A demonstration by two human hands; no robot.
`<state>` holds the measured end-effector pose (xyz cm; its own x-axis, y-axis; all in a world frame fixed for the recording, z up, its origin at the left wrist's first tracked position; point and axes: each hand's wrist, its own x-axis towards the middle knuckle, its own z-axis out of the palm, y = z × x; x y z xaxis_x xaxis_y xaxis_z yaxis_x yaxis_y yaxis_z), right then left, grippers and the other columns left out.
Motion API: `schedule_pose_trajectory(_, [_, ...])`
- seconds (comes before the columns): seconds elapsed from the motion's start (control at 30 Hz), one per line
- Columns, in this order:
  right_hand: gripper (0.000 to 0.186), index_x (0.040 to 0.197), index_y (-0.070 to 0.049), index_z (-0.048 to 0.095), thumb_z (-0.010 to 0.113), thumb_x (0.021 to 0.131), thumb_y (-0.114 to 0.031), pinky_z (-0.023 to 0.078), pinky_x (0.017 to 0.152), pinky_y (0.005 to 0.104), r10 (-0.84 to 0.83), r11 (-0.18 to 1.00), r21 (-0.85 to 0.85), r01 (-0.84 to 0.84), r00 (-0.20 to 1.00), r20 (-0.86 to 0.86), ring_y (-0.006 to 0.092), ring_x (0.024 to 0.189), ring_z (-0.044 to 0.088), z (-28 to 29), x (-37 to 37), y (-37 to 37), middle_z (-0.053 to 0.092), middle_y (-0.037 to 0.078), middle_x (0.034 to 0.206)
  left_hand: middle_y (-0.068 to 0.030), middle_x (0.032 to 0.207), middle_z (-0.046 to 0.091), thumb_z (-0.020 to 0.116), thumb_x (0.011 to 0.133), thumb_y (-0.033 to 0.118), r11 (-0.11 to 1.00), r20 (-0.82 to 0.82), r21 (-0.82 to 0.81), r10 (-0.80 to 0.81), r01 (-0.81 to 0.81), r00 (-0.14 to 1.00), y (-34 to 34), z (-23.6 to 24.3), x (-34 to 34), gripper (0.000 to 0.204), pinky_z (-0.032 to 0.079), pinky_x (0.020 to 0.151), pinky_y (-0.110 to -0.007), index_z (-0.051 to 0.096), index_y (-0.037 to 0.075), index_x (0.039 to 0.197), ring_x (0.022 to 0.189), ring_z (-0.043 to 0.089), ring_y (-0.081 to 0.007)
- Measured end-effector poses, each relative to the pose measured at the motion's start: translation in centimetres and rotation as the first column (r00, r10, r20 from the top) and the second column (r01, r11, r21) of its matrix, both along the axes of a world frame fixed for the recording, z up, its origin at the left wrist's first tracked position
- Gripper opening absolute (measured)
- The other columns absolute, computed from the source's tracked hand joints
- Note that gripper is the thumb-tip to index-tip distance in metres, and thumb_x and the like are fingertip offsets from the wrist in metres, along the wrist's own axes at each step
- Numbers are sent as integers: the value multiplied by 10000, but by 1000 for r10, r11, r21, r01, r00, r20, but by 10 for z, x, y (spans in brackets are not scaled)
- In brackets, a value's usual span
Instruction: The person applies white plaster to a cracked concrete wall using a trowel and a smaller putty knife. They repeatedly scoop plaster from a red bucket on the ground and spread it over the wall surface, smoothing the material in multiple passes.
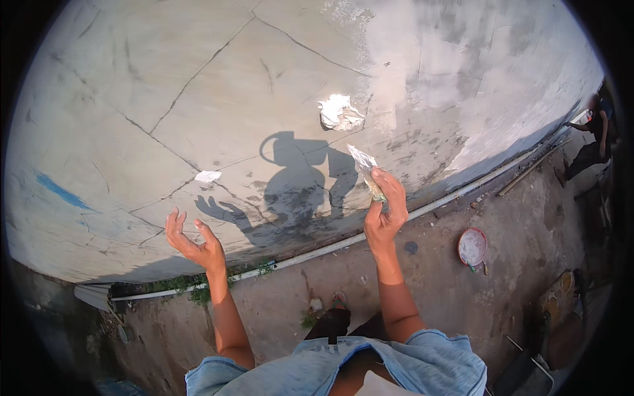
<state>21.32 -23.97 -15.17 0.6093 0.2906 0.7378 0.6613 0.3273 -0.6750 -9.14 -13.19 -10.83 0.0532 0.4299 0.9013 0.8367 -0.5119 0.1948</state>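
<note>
In my right hand [386, 214] I pinch a thin, flat, scraper-like piece [363, 168] smeared with white, tilted up toward the wall; its exact kind is unclear. My left hand [197, 243] is raised and empty, fingers curved apart, near the wall. A rough white lump [341, 113] shows against the grey cracked wall [218, 112], just above the held piece. Beyond my left fingertips, a small white patch [208, 176] also shows against the wall. Whether these two white bits stick to the surface, I cannot tell.
Along the wall's foot runs a pale pipe [343, 244], with weeds [195, 290] at its left. A red-rimmed basin [472, 247] holding white material stands on the ground to the right. Another person [598, 132] is at the far right by the wall. My shadow falls on the wall.
</note>
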Motion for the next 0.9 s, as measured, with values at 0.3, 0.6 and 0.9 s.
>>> schedule_pose_trajectory(0.3, [470,1058,-42,704,525,651,111,478,842,369,-163,987,30,161,979,124,285,972,647,37,-24,54,695,115,1054,-187,1468,282,451,971,215,929,-22,358,-94,96,995,150,10,-40,368,230,1120,-541,402,54,1298,1381,288,-362])
schedule_pose_trajectory(0.6, [477,1053,-70,696,542,640,114,470,802,356,-281,960,41,278,948,148,276,926,641,31,-24,82,697,78,1035,-212,1466,294,460,974,261,877,-80,456,-130,153,988,159,0,-40,399,266,1118,-556,436,22,1292,1407,255,-372])
schedule_pose_trajectory(0.9, [314,1052,-24,640,553,776,96,451,794,352,-202,974,65,218,960,-193,304,860,601,33,-62,91,669,132,985,-232,1458,313,475,970,289,848,-152,499,-119,180,981,164,3,-46,401,311,1089,-537,465,20,1268,1382,298,-381])
